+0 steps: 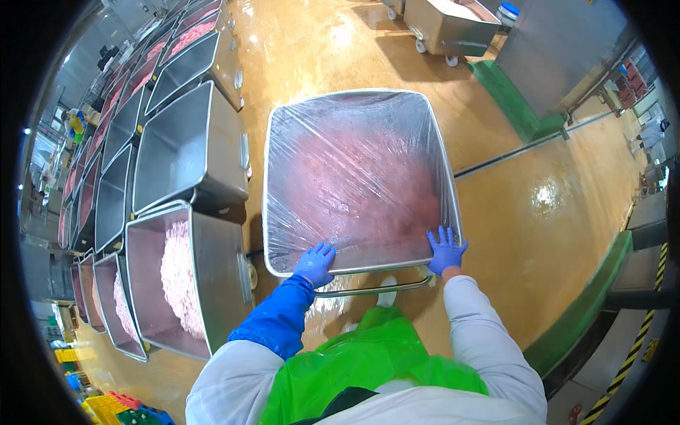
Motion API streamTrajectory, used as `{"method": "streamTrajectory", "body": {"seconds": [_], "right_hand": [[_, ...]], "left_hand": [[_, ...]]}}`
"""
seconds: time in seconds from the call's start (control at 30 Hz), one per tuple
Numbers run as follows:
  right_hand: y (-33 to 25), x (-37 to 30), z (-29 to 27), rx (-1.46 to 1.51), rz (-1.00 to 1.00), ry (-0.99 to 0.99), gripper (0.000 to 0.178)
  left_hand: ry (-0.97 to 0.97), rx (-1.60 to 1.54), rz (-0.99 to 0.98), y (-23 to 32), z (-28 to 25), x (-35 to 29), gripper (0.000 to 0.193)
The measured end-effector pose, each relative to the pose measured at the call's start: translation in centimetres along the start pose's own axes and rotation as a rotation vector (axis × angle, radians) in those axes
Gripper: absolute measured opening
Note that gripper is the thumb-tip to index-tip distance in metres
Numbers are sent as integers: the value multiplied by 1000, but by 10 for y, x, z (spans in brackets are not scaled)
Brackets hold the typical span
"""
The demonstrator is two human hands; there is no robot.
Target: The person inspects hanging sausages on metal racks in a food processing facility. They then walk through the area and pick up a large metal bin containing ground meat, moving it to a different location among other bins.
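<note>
In front of me stands a wheeled metal tub (453, 191) with pinkish ground meat (361, 180) inside. Clear plastic film (297, 142) stretches wrinkled across its top and over the rim. My left hand (316, 265), in a blue glove, lies with fingers spread on the near rim, left of its middle. At the near right corner my right hand (446, 251), also blue-gloved, rests on the film and rim with fingers apart. Neither hand grips anything. Below the rim on the near side runs a tubular push handle (375, 290).
Rows of metal tubs (173, 152) line the left, some bare inside, others holding pale pink meat (180, 280). Another wheeled tub (453, 28) stands at the far right, near a green kerb (513, 106) and metal wall. Wet tan floor (524, 212) surrounds my tub.
</note>
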State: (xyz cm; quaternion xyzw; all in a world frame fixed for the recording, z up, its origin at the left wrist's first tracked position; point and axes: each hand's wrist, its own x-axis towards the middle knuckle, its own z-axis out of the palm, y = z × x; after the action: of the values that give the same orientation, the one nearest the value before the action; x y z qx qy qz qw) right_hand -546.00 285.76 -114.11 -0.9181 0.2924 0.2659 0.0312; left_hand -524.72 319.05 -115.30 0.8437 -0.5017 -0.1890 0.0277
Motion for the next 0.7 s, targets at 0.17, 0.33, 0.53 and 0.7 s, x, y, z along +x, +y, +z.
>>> {"method": "streamTrajectory", "body": {"seconds": [0.17,0.33,0.53,0.7], "right_hand": [[3,149,-63,-42,-72,45,86],[-2,295,-144,-97,-90,58,89],[-30,447,-265,-92,-107,-29,87],[-60,586,-355,-136,-133,-6,87]], "left_hand": [[-20,10,-55,-65,-35,117,73],[2,-12,-113,-129,-82,241,77],[-8,-17,-153,-214,-140,374,79],[51,-44,-163,-304,-186,485,78]]}}
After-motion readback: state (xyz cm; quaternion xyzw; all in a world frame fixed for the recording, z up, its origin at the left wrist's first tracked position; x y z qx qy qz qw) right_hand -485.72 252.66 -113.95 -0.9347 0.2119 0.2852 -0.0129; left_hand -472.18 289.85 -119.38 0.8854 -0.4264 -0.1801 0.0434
